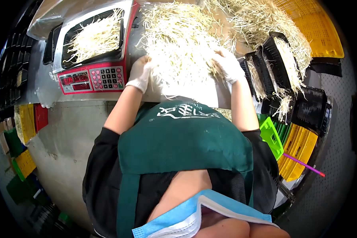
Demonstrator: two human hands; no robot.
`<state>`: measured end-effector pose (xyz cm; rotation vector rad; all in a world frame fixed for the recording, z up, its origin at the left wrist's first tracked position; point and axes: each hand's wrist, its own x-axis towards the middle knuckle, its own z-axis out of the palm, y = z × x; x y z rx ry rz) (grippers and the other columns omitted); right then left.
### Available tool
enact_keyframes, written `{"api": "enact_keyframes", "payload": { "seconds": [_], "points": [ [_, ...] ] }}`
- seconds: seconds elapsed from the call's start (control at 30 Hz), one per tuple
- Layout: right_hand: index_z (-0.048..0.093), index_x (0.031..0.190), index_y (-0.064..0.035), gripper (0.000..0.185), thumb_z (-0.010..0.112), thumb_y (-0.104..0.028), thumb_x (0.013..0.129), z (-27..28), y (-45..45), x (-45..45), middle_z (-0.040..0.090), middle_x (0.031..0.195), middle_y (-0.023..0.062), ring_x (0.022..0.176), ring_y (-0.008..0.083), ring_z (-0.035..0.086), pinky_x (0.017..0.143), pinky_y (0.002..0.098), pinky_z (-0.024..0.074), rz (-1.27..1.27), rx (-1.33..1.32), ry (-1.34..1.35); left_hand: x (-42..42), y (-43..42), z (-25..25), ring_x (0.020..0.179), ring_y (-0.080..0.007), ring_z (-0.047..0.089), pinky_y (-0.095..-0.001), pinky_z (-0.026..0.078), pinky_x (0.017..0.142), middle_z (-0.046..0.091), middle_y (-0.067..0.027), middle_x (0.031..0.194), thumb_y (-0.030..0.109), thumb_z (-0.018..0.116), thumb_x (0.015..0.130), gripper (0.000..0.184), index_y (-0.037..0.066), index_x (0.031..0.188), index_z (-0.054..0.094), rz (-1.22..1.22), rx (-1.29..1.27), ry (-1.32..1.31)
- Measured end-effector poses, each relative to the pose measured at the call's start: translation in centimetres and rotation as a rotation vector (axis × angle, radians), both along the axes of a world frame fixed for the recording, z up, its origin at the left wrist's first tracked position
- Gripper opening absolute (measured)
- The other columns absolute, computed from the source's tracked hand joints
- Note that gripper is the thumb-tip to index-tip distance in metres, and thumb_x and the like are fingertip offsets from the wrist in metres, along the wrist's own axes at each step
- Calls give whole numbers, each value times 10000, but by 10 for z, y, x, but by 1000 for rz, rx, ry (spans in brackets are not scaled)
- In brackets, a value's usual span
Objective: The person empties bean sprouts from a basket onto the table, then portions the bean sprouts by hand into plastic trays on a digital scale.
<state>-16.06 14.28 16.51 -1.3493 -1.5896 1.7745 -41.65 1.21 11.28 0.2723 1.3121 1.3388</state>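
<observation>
A broad heap of bean sprouts (182,43) lies on the work table in front of me. At its left side my left hand (140,74), in a white glove, has its fingers curled into the sprouts. My right hand (229,66), gloved too, grips the heap's right side, its fingertips partly hidden among the strands. Left of my left hand stands a red and silver scale (91,81) with a lit display. On it sits a black tray (67,57) filled with bean sprouts. Several black trays of sprouts (274,59) stand tilted beside my right hand.
A larger mound of sprouts (265,22) lies at the back right, by a yellow crate (319,23). Stacked black trays (311,109) stand at the right edge. More black trays (12,71) line the far left. Below right are a green basket (270,137) and yellow crates (299,152).
</observation>
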Motion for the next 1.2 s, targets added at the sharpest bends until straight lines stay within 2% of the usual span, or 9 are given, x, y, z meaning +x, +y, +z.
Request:
{"api": "enact_keyframes", "payload": {
  "seconds": [0.3,0.4,0.53,0.57,0.63,0.7,0.87,1.0,1.2],
  "points": [
    [611,1111,-44,373,684,-249,808,-13,15,16,632,1002,33,877,93,578,727,210,424,-153,57,-8,-1,-24,10,753,-128,614,-237,507,670,628,-95,932,12,514,879,320,5,1198,530,119,-37,-87],
    [600,1101,-43,397,662,-284,791,-20,-1,-19,626,1021,71,934,123,562,830,284,437,133,246,-51,-2,-13,-19,1085,-193,541,-301,421,946,578,-119,1173,18,500,869,380,10,1250,504,-456,101,179],
    [588,1119,-23,386,650,-245,809,-33,-18,-49,617,1054,72,949,130,556,851,284,438,208,777,-438,52,40,24,1150,-195,489,-284,373,989,543,-132,1229,103,524,878,416,1,1278,471,-415,487,1025],
    [586,1119,-14,377,648,-225,813,-12,-23,-46,613,1069,71,965,136,554,865,286,436,155,635,-137,50,41,35,1150,-195,489,-284,373,989,543,-132,1229,103,524,878,416,1,1278,471,-410,490,1029],
    [584,1118,-4,368,646,-204,816,7,-24,-38,608,1084,70,982,141,552,879,288,433,92,472,154,48,29,49,1063,-188,539,-287,435,915,574,-126,1180,136,552,870,375,-4,1217,519,-221,431,336],
    [574,1128,14,364,641,-165,818,12,-18,-20,604,1076,56,982,129,549,893,273,425,-44,-23,376,23,19,30,960,-175,582,-279,475,835,613,-99,1104,117,596,841,355,-7,1170,552,-228,232,357],
    [634,1068,-12,277,625,-153,829,-31,17,28,632,999,38,929,99,552,854,243,419,4,155,-112,-13,-10,1,988,-163,582,-283,468,854,600,-95,1119,-49,503,809,413,-44,1222,518,-95,-2,321],
    [606,1022,6,318,628,-240,822,-38,21,26,589,867,37,784,124,512,741,259,434,-98,159,18,-17,-14,3,1002,-155,574,-256,434,882,603,-82,1138,-43,488,810,465,3,1273,496,-15,6,214],
    [478,1278,22,610,655,-333,815,-39,7,4,561,1196,191,1082,266,549,966,364,399,5,711,-490,-18,-14,-6,1087,-176,543,-272,419,931,550,-105,1226,-62,467,790,555,1,1339,417,5,74,193]
  ]
}}
